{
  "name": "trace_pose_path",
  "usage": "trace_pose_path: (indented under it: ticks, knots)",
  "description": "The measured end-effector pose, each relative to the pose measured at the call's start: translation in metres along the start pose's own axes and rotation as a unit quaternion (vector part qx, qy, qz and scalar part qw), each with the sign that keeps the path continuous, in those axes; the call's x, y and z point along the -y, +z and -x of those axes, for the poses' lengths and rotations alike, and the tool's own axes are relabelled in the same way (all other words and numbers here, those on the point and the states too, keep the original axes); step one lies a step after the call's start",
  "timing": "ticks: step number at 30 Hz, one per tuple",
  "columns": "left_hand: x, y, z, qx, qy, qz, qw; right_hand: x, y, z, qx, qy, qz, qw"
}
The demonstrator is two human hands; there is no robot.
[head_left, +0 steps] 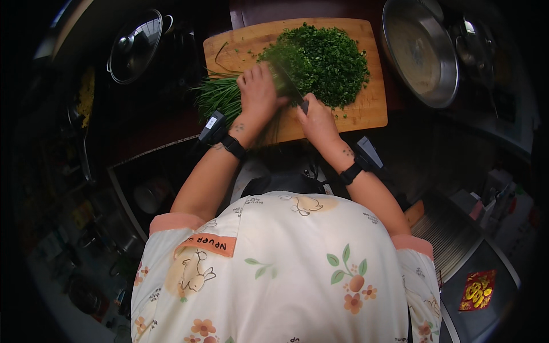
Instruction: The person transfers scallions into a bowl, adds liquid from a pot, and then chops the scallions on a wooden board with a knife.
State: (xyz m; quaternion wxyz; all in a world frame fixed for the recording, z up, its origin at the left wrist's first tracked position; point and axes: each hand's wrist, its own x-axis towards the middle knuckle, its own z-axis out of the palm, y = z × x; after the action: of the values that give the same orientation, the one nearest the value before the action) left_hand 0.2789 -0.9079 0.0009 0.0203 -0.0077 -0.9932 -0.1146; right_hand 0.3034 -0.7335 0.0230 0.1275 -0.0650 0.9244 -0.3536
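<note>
A bundle of long green chives (221,95) lies across the left part of a wooden cutting board (360,118). My left hand (260,88) presses down on the bundle, its fingers over the stalks. In my right hand (318,119) is the handle of a kitchen knife (292,83). The blade points away from me and stands just right of my left fingers, at the cut end of the bundle; motion blurs it there. Chopped greens (326,64) form a broad heap right of the blade, with a few bits scattered around.
Right of the board sits a large metal basin (418,55). A pot with a glass lid (136,47) stands at the far left. Nearer on that side, a pan (85,98) holds yellow food, its handle towards me. The counter's front edge (154,150) runs below the board.
</note>
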Motion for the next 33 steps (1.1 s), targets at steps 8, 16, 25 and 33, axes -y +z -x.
trace_pose_path:
  ticks: [8,16,25,33]
  knots:
    - [-0.004,-0.008,0.01,0.027,-0.032,0.007,0.999,-0.009,-0.023,-0.015,0.014,0.036,-0.074,0.996]
    - [-0.022,-0.003,0.001,0.048,-0.08,-0.043,0.995,-0.009,-0.048,-0.002,-0.032,0.041,-0.138,0.989]
    - [0.008,-0.005,0.013,0.023,-0.039,-0.02,0.999,0.017,-0.055,0.023,0.018,0.03,-0.109,0.993]
    - [0.01,-0.004,0.011,0.03,-0.042,-0.044,0.998,0.017,-0.042,0.023,0.034,-0.009,-0.024,0.999]
